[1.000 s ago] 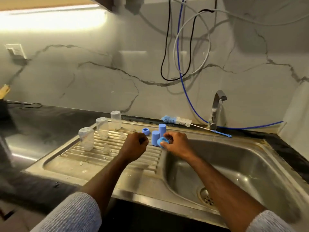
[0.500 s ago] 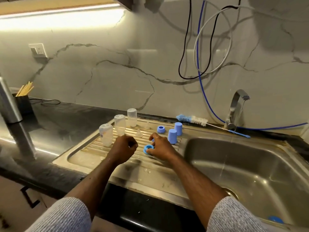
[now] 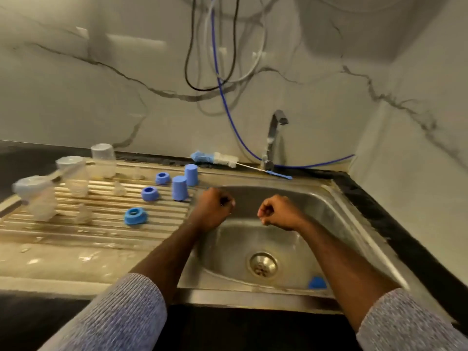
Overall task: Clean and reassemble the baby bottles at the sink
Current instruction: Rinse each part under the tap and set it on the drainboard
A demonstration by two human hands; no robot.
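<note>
Three clear bottles stand upside down on the ribbed drainboard (image 3: 76, 231): one at the front left (image 3: 38, 198), one in the middle (image 3: 73, 177), one at the back (image 3: 103, 159). Clear teats (image 3: 119, 188) lie between them. Three blue collar rings (image 3: 135, 217) (image 3: 150, 193) (image 3: 162, 178) and two blue caps (image 3: 179, 188) (image 3: 191, 174) stand near the basin's left edge. My left hand (image 3: 212, 207) and my right hand (image 3: 279, 211) hover over the sink basin (image 3: 329, 214), both curled into fists and holding nothing.
A bottle brush (image 3: 222, 160) lies on the back ledge beside the tap (image 3: 273, 138). A small blue piece (image 3: 316, 283) sits in the basin's front right corner near the drain (image 3: 263, 264). Cables and a blue hose hang on the marble wall. Dark countertop surrounds the sink.
My right hand let go of the blue ring, which now lies on the drainboard. Both hands moved right, over the basin. The view swung right and down.
</note>
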